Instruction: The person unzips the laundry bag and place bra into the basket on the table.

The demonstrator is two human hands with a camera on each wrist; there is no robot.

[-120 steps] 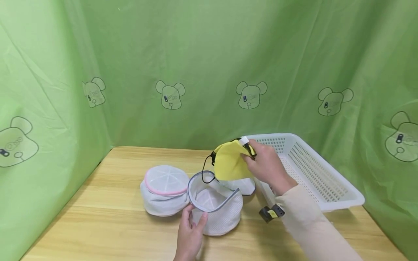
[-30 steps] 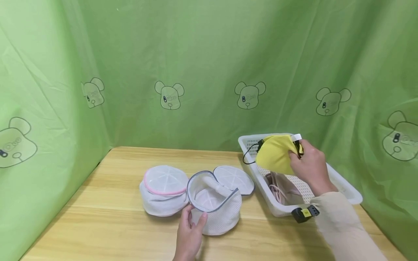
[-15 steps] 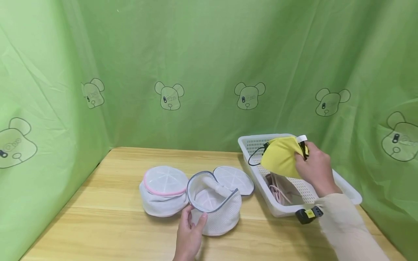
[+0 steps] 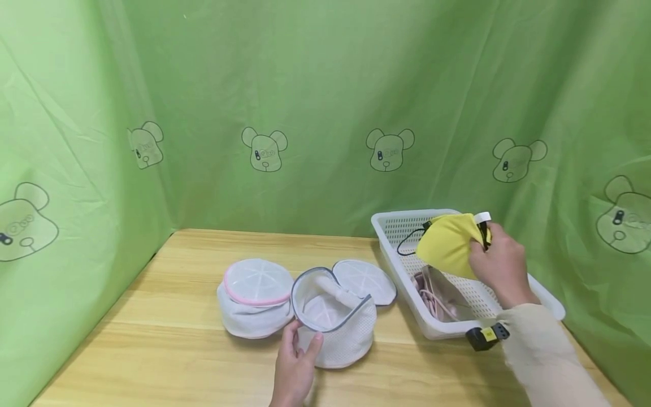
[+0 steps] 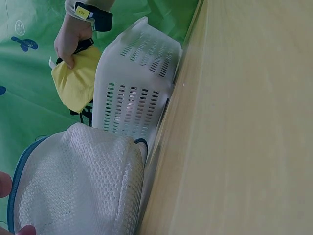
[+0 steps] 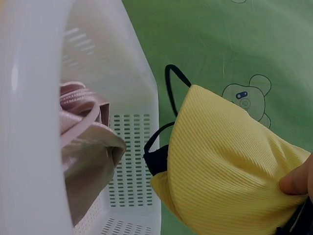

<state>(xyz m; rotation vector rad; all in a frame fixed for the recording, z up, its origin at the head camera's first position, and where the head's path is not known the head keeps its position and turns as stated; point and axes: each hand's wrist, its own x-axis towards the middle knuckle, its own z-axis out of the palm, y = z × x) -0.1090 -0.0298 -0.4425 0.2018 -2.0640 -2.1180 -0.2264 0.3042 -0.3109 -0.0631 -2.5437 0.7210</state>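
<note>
My right hand (image 4: pixel 500 263) pinches a folded yellow ribbed bra (image 4: pixel 446 244) with black straps and a white tag, holding it up over the white basket (image 4: pixel 418 305). In the right wrist view, the thumb presses on the yellow cloth and thin black straps dangle from the far end. My left hand (image 4: pixel 296 364) holds the near left side of a white mesh laundry bag (image 4: pixel 348 342) at its dark blue rim. The bag stands upright on the table; its round lid (image 4: pixel 365 281) is folded back to the right. A white roll-like piece (image 4: pixel 333 289) crosses the bag's mouth.
Left of that bag sits another white laundry bag (image 4: pixel 254 322), closed, with a pink zip edge. Inside the basket lies a pinkish satin garment (image 4: pixel 450 297) with thin straps. Green curtain (image 4: pixel 325 85) surrounds the wooden table (image 4: pixel 178 339) at the back and sides.
My right hand has carried the yellow bra rightward from above the open laundry bag to over the basket, drifting slightly farther right lately. The left hand and bags stay in place.
</note>
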